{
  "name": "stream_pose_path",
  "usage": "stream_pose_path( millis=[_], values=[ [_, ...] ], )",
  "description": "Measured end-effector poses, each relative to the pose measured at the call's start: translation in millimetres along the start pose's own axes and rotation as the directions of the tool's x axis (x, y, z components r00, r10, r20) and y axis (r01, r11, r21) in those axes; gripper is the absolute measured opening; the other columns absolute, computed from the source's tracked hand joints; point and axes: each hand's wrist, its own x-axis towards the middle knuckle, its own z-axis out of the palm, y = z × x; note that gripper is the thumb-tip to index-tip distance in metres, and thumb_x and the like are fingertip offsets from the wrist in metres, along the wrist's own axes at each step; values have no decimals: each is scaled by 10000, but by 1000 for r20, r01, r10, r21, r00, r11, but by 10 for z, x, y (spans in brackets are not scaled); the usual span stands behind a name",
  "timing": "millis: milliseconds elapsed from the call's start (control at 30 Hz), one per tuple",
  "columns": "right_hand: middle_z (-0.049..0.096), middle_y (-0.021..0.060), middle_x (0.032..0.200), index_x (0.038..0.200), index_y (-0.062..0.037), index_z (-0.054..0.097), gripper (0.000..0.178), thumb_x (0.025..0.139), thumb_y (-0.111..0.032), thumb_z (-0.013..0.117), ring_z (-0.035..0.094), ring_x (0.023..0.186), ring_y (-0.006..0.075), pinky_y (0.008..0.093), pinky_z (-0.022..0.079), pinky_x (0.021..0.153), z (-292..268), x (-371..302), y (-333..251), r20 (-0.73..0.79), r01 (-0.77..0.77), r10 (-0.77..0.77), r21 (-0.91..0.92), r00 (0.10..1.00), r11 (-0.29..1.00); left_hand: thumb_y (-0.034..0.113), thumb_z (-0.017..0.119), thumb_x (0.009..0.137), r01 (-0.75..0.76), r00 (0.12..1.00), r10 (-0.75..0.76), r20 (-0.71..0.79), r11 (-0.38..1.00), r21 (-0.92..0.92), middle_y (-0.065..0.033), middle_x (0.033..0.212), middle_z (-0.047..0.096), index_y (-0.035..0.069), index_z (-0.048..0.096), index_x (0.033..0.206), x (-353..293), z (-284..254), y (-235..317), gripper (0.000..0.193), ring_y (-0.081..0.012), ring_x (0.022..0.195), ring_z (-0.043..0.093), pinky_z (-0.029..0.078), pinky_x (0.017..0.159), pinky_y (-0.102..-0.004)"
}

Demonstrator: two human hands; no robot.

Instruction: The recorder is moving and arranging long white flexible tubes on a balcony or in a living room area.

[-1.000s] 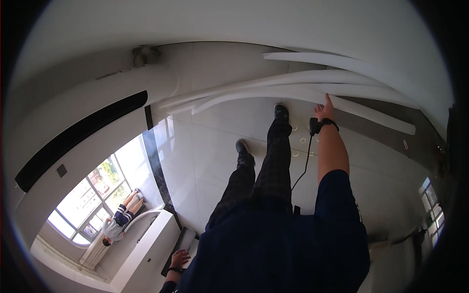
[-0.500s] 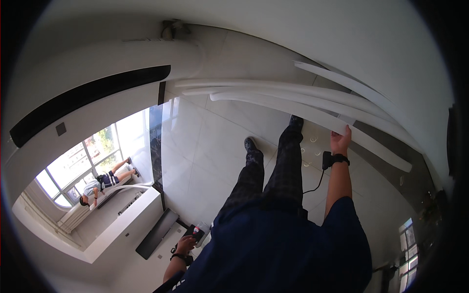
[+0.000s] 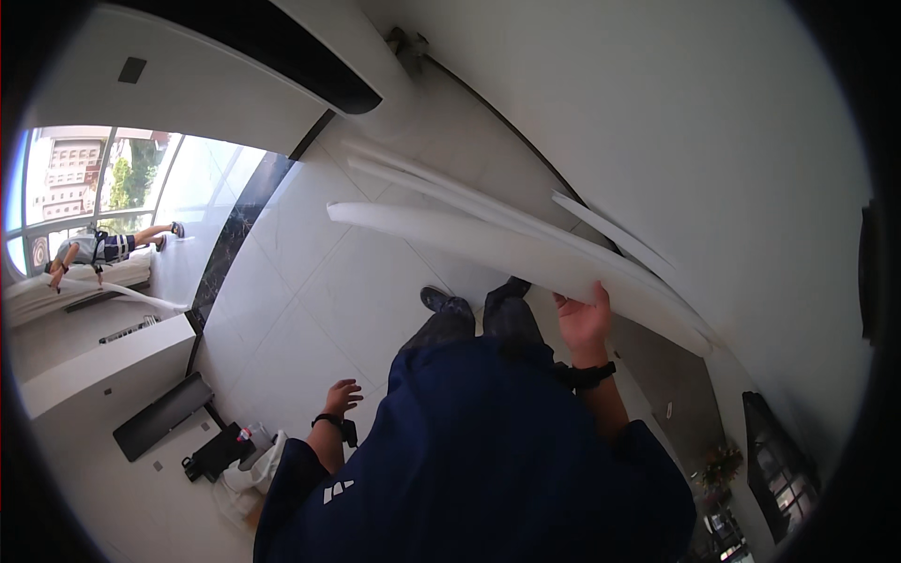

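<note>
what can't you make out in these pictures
In the head view:
Right hand: fingers partly hidden by the white strip.
Legs: upper parts covered by the shirt.
Other person: too small to read the grip.
Reddish clump: too small and dim to identify.

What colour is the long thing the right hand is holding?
The long strip is white, seen best in the head view.

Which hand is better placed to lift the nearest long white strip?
Likely the right hand: it grips the long white strip at its near edge. The left hand is well apart from the strip, open and apparently empty.
</note>
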Motion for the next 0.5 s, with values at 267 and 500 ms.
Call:
stream_pose_path(
  millis=[267, 500],
  values=[
    [545, 85, 1394, 1361, -141, 487, 501, 929, -308, 680, 524, 1274, 270, 475, 452, 1046, 1029, -723, 1043, 324, 68, 100, -468, 941, 881, 211, 593, 878, -4, 998, 16, 63, 984, -180, -42, 1035, 700, 134, 602, 1258, 907, -340, -810, 388, -252, 856, 702, 461, 726, -410],
    [524, 165, 1404, 1334, -83, 492, 562, 861, -171, 783, 518, 1281, 313, 432, 432, 1061, 2042, -839, 1880, 768, 581, 194, -600, 611, 550, 161, 619, 841, -186, 982, 188, -15, 951, -246, -99, 1002, 694, 43, 613, 1253, 1336, -858, -833, 429, -230, 805, 695, 499, 660, -330]
  ],
)
